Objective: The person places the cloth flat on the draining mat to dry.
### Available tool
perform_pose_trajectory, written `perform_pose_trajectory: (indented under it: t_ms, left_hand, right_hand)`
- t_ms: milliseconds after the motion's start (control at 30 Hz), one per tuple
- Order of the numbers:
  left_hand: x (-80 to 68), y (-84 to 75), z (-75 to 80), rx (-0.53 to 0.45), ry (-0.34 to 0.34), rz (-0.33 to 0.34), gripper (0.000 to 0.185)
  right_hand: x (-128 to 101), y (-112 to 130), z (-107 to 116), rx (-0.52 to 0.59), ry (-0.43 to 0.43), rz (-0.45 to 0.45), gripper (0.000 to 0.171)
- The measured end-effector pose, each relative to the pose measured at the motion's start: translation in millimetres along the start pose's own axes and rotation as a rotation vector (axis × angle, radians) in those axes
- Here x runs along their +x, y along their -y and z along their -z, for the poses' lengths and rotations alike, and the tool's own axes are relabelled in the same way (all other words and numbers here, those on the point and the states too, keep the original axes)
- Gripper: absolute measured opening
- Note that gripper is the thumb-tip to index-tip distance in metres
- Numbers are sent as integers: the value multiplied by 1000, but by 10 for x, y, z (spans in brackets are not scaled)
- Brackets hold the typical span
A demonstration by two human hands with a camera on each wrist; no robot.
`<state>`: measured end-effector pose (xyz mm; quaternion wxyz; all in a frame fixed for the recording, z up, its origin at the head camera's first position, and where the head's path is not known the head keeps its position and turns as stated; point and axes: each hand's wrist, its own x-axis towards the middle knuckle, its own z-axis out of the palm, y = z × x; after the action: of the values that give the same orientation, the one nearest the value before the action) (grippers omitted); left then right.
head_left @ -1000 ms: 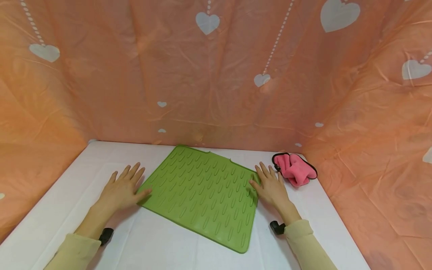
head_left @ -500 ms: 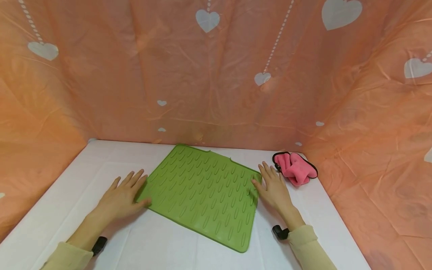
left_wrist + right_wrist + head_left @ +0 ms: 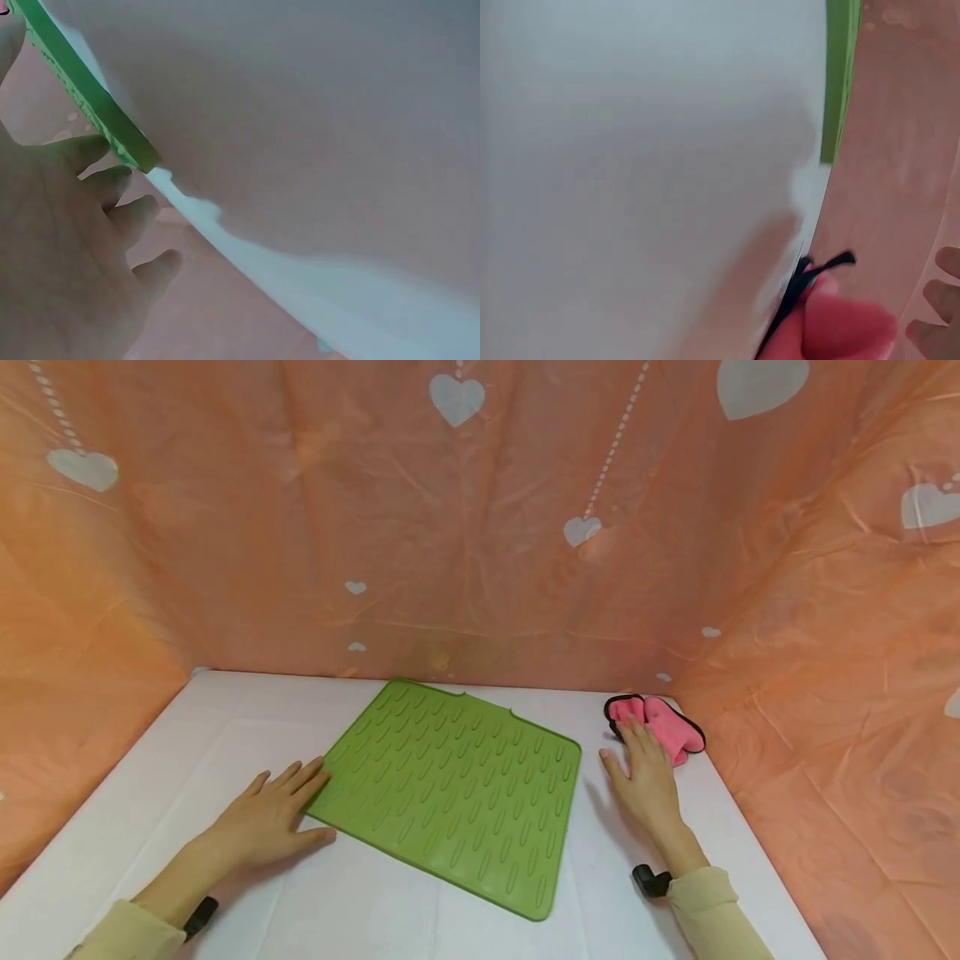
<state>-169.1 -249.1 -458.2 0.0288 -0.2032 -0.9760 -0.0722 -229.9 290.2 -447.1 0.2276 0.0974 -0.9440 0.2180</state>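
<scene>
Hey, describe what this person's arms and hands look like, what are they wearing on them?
Both hands are bare: no gloves, rings or visible markings on the left hand or the right hand. Each arm wears a pale yellow long sleeve, the left sleeve and right sleeve ending just short of the wrist. A small black device sits at each wrist, left and right.

Bare table (image 3: 225, 735) left of mat (image 3: 450, 785), open for passage. Narrow strip left clear between mat and cloth (image 3: 663, 727), partly taken by right hand (image 3: 645, 777). Far and side edges blocked by curtain (image 3: 480, 568). Near edge left free.
</scene>
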Motion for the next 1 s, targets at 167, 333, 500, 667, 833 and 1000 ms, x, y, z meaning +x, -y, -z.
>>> perform_pose_trajectory:
  t_ms: [167,333,500,667,833,1000]
  left_hand:
    - [-23,14,-2,-6,8,3,96]
    - [-30,11,-7,-19,19,8,97]
    - [-31,18,-16,-15,19,10,96]
    - [-18,39,-38,-5,26,2,96]
    - [1,45,-62,-2,28,-4,95]
    - [15,42,-78,6,24,-6,95]
  right_hand:
    - [69,-162,86,-52,70,-48,62]
    - [175,-324,149,-104,157,-67,64]
    - [272,-457,166,-138,225,-50,62]
    - [365,-598,149,-145,297,-76,62]
    - [458,-692,128,-131,371,-132,65]
    - [552,-723,115,-143,413,-114,65]
